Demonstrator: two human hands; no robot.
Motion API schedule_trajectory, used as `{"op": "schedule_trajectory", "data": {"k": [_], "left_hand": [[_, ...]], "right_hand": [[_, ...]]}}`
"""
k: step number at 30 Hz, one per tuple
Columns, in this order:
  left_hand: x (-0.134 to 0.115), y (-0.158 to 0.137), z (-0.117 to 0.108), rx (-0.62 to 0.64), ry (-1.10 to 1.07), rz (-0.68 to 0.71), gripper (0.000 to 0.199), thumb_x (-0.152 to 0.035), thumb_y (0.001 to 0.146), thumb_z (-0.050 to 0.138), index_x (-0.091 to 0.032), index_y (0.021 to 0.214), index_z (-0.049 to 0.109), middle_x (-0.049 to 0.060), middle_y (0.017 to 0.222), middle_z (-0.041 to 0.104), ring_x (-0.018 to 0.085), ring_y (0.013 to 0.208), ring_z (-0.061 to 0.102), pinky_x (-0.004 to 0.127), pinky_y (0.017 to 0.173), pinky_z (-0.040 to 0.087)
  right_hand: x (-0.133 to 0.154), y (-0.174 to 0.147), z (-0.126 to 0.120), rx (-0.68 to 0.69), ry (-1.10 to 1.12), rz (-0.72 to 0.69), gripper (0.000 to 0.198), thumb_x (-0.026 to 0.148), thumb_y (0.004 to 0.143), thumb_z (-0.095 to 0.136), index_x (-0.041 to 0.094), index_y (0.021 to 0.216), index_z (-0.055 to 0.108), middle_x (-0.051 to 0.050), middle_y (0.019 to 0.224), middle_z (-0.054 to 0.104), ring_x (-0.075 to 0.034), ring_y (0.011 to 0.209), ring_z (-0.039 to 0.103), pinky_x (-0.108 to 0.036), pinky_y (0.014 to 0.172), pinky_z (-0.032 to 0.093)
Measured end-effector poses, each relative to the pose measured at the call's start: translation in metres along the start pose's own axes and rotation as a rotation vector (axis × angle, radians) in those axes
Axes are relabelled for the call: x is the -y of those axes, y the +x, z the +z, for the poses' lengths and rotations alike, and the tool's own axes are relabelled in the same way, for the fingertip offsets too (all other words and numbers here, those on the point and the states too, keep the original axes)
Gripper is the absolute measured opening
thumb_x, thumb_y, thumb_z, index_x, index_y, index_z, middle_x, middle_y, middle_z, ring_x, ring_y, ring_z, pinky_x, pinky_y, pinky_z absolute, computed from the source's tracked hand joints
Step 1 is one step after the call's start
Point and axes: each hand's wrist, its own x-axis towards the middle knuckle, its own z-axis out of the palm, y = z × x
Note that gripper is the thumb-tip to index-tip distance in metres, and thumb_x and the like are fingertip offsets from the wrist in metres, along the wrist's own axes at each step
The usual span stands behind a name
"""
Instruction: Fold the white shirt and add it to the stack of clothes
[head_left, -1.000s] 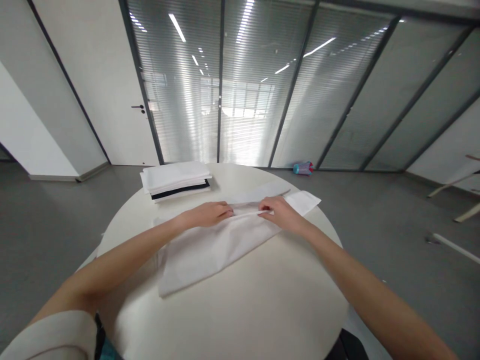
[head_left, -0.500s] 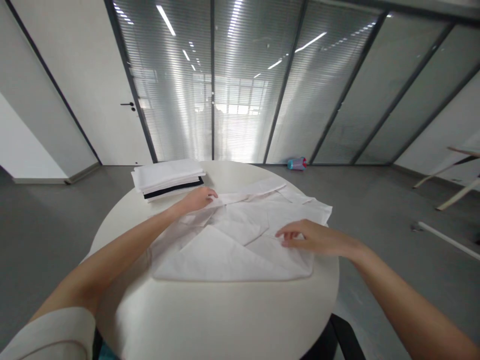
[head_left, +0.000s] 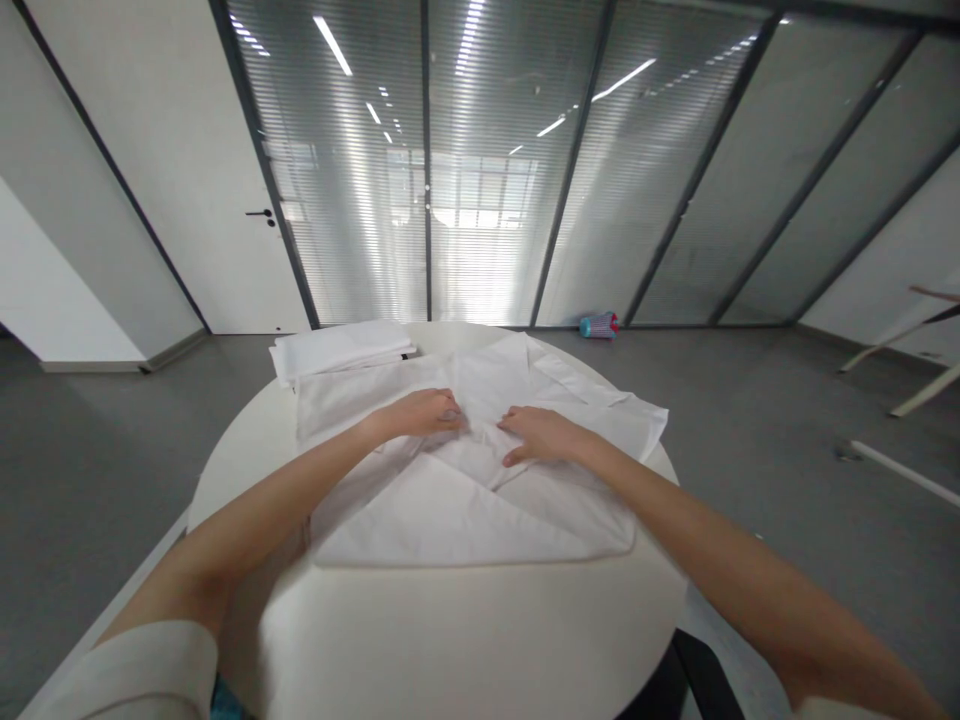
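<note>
A large white cloth, which may be a garment, lies in overlapping layers on the round white table. Its near edge is straight, and creased flaps meet in the middle. My left hand is over that middle, fingers curled in and closed on the cloth; the fingertips are partly hidden. Just to its right, my right hand rests on the cloth with its thumb apart from the outstretched fingers. The two hands face each other across a small gap.
A stack of folded white fabric stands at the table's back left, partly covered by the cloth. On the floor by the glass partition lies a blue and red cylindrical item. A black chair part shows at the lower right.
The cloth's far layer has been spread back and left, now reaching over the stack's front. My left hand moved right and nearer me; my right hand moved left and slightly away.
</note>
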Motion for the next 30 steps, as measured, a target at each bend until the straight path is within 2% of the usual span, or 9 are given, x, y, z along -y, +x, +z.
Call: {"op": "schedule_trajectory", "data": {"k": [4,9,13,17,20,23,25,27,30], "left_hand": [[0.000,-0.003,-0.002,0.036,-0.153,-0.049,0.035,-0.048,0.094,0.055,-0.021,0.108,0.073,0.009,0.113,0.071,0.020,0.102,0.068,0.027,0.093,0.048],[-0.001,-0.008,-0.010,0.054,-0.179,-0.105,0.061,-0.053,0.077,0.074,-0.017,0.126,0.065,0.014,0.128,0.067,0.026,0.116,0.064,0.032,0.103,0.045],[-0.006,-0.010,-0.016,0.120,-0.187,-0.118,0.087,-0.054,0.073,0.076,-0.018,0.146,0.046,0.016,0.142,0.058,0.026,0.125,0.059,0.033,0.104,0.044],[-0.012,-0.011,-0.024,0.110,-0.255,-0.144,0.106,-0.061,0.074,0.073,-0.020,0.158,0.022,0.018,0.146,0.053,0.027,0.123,0.061,0.032,0.099,0.046],[-0.017,-0.008,-0.027,-0.012,-0.292,-0.193,0.118,-0.056,0.071,0.077,-0.017,0.160,0.010,0.020,0.143,0.055,0.031,0.125,0.059,0.037,0.101,0.046],[-0.021,-0.003,-0.028,-0.243,-0.263,-0.169,0.111,-0.039,0.071,0.079,-0.019,0.159,0.013,0.017,0.143,0.052,0.033,0.131,0.051,0.042,0.105,0.045],[-0.021,-0.004,-0.032,-0.358,-0.230,-0.168,0.104,-0.024,0.073,0.072,-0.022,0.158,0.013,0.015,0.138,0.052,0.031,0.124,0.055,0.042,0.100,0.048],[-0.021,-0.008,-0.040,-0.382,-0.187,-0.206,0.101,-0.012,0.074,0.063,-0.026,0.159,0.011,0.011,0.130,0.053,0.027,0.112,0.061,0.040,0.095,0.051],[-0.023,-0.019,-0.059,-0.395,-0.110,-0.261,0.090,-0.006,0.078,0.053,-0.033,0.157,0.020,0.007,0.124,0.052,0.024,0.105,0.063,0.041,0.097,0.050]], "right_hand": [[0.006,-0.002,0.011,-0.097,-0.044,0.076,0.017,0.033,0.092,0.065,0.018,0.097,0.071,-0.013,0.106,0.069,-0.027,0.097,0.067,-0.031,0.076,0.046],[0.014,-0.004,0.022,-0.188,-0.132,0.121,0.018,0.021,0.099,0.048,0.018,0.102,0.065,-0.015,0.109,0.067,-0.027,0.100,0.064,-0.032,0.076,0.046],[0.009,-0.002,0.014,-0.241,0.032,0.194,0.015,0.022,0.099,0.048,0.018,0.103,0.062,-0.014,0.110,0.069,-0.026,0.102,0.064,-0.031,0.077,0.045],[-0.001,0.006,-0.005,-0.442,0.332,0.252,0.011,0.020,0.095,0.050,0.020,0.093,0.060,-0.008,0.095,0.071,-0.022,0.090,0.065,-0.030,0.078,0.044],[-0.009,0.015,-0.021,-0.678,0.547,0.220,0.006,0.020,0.088,0.052,0.021,0.084,0.057,-0.003,0.082,0.067,-0.019,0.079,0.062,-0.030,0.075,0.046],[-0.016,0.023,-0.043,-0.883,0.746,0.144,0.006,0.026,0.084,0.056,0.021,0.080,0.056,-0.001,0.077,0.064,-0.017,0.074,0.060,-0.029,0.072,0.048],[-0.020,0.026,-0.064,-1.003,0.874,0.080,0.013,0.033,0.084,0.060,0.021,0.081,0.055,0.000,0.075,0.062,-0.017,0.072,0.060,-0.029,0.068,0.049],[-0.022,0.028,-0.087,-1.112,0.982,0.000,0.020,0.040,0.086,0.062,0.022,0.082,0.054,0.001,0.074,0.060,-0.016,0.072,0.061,-0.028,0.066,0.050],[-0.022,0.025,-0.123,-1.233,1.100,-0.133,0.027,0.048,0.088,0.061,0.022,0.084,0.054,0.002,0.076,0.060,-0.016,0.076,0.064,-0.029,0.066,0.052]]}}
